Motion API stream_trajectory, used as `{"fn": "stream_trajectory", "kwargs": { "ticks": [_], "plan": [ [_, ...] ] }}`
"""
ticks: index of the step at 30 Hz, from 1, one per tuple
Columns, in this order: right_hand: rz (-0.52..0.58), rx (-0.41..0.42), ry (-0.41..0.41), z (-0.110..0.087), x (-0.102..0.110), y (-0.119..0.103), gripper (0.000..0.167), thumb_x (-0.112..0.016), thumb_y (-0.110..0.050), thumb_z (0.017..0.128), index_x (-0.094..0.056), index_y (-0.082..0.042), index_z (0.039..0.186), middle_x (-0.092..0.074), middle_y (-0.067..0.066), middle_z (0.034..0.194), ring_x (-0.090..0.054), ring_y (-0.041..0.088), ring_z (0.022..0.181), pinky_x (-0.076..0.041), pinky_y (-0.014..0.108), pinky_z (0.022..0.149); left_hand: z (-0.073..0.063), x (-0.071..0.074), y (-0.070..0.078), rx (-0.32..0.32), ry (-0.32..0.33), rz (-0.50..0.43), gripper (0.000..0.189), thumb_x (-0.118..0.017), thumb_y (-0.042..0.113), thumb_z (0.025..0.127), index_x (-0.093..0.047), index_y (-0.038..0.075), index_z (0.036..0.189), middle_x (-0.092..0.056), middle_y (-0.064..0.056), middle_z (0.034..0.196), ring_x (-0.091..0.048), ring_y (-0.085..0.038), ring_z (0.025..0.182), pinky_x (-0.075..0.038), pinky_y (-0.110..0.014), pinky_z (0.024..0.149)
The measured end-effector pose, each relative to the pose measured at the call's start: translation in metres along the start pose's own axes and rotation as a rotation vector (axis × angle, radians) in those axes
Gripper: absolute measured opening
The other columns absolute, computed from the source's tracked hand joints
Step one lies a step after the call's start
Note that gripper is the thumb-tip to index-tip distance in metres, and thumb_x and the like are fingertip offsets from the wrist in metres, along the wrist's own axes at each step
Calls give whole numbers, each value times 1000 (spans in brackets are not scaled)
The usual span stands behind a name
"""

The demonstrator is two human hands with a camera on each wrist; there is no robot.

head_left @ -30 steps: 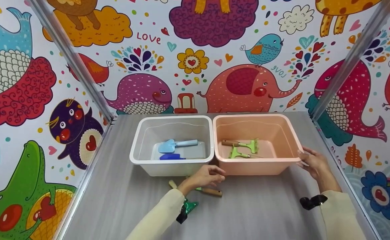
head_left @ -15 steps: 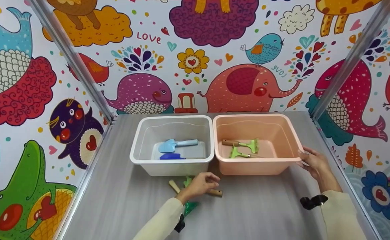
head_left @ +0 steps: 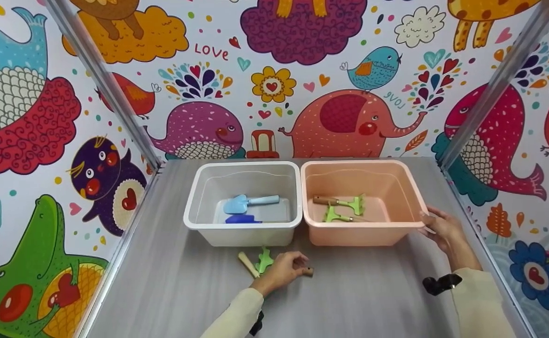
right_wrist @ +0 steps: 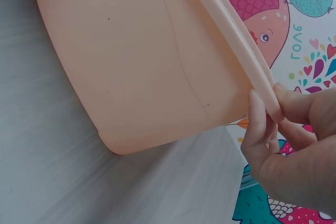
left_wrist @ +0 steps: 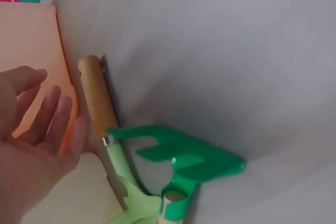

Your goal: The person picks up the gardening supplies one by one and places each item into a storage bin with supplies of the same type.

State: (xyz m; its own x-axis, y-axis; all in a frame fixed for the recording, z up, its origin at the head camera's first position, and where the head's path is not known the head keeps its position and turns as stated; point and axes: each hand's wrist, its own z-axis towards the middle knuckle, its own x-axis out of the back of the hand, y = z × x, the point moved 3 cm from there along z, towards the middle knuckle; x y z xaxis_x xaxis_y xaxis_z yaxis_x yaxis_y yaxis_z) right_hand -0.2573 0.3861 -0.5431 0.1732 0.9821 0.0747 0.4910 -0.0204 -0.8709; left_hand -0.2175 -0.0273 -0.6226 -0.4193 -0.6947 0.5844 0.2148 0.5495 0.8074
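Note:
My left hand (head_left: 281,272) hovers over the table with fingers loosely bent and holds nothing. Beneath it lies a light green hand rake (head_left: 265,259) whose brown wooden handle (left_wrist: 97,95) is apart from the fingers in the left wrist view. Crossing the rake is a tool with a dark green pronged head (left_wrist: 191,156) and a pale handle (head_left: 247,264); in the head view the hand and forearm hide its head. My right hand (head_left: 443,232) pinches the rim of the peach bin (right_wrist: 131,66) at its right front corner, thumb on one side and fingers on the other.
A white bin (head_left: 246,237) stands left of the peach one, with a light blue shovel (head_left: 236,204) and a dark blue tool (head_left: 241,219) inside. Two green rakes (head_left: 356,204) lie in the peach bin. Patterned walls and metal posts (head_left: 481,103) bound the grey table.
My left hand has drawn back from the bins toward me, over the brown handle, uncovering the light green rake head. My right hand stays on the peach bin's rim.

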Motion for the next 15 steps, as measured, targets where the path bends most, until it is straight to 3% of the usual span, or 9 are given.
{"fn": "stream_trajectory", "kwargs": {
  "ticks": [8, 15],
  "plan": [
    [4, 7, 12, 1, 1, 0, 80, -63, -25, 98, -16, -6, 160, -19, 28, 162, -58, -2, 80, -59, 19, 76, -1, 3, -11, -49, -3, 160, 39, -71, 1, 87, -64, 1, 125, -70, -17, 114, -67, -27, 103, -56, -35, 90],
    [3, 13, 2, 0, 1, 0, 81, -64, -25, 98, -15, -4, 159, -22, 29, 160, -59, -2, 79, -58, 18, 74, -2, -2, -13, -29, -8, 340, 38, -72, 5, 87, -66, 7, 125, -69, -10, 121, -62, -27, 114, -52, -39, 98]
  ]
}}
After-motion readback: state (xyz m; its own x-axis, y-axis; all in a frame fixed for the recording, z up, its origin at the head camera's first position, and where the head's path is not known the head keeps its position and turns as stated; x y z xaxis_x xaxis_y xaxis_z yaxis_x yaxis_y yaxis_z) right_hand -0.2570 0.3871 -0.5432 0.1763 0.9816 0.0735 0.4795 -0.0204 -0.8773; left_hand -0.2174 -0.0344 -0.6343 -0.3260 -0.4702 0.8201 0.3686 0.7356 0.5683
